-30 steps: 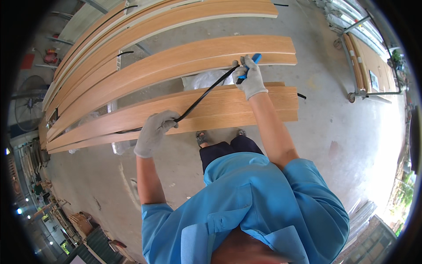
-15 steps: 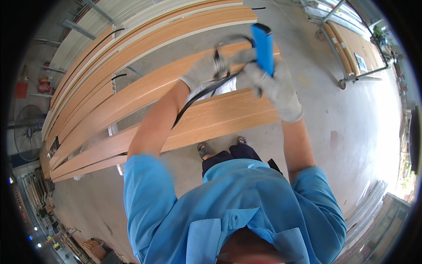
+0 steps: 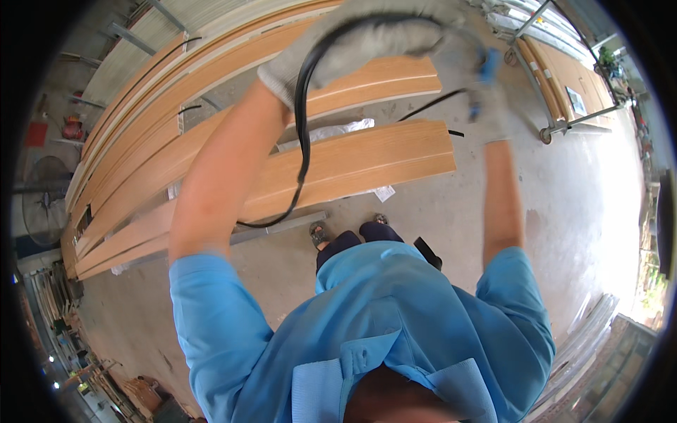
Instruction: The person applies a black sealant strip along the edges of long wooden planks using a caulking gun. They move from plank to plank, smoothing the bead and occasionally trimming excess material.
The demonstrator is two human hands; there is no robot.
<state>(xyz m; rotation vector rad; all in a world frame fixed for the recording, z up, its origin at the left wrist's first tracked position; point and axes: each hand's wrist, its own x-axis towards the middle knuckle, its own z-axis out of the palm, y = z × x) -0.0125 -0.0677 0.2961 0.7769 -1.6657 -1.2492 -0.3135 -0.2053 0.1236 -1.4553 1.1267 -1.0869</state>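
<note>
My left hand [image 3: 360,53], in a pale grey work glove, is raised at the far side over wood-grain boards. It is closed on a long black flexible strip [image 3: 302,113], which arches across the glove and hangs down past my forearm to the near board [image 3: 367,162]. My right hand [image 3: 491,116], gloved too, is out to the right, smeared by motion. A blue tool [image 3: 489,65] shows in its grip; its kind cannot be made out. The strip's arch runs toward this hand; whether it touches is unclear. Another black strip end [image 3: 430,104] juts past the boards.
Long wood-grain boards [image 3: 141,169] lie on racks to the left and ahead. A wheeled trolley [image 3: 564,123] carrying boards stands at the far right. A fan [image 3: 46,201] is at the left edge; long wrapped lengths [image 3: 582,345] lie at the lower right.
Both hands have moved apart. My left hand has gone farther away and up with the black strip; my right hand has swung right with the blue tool, which now shows less.
</note>
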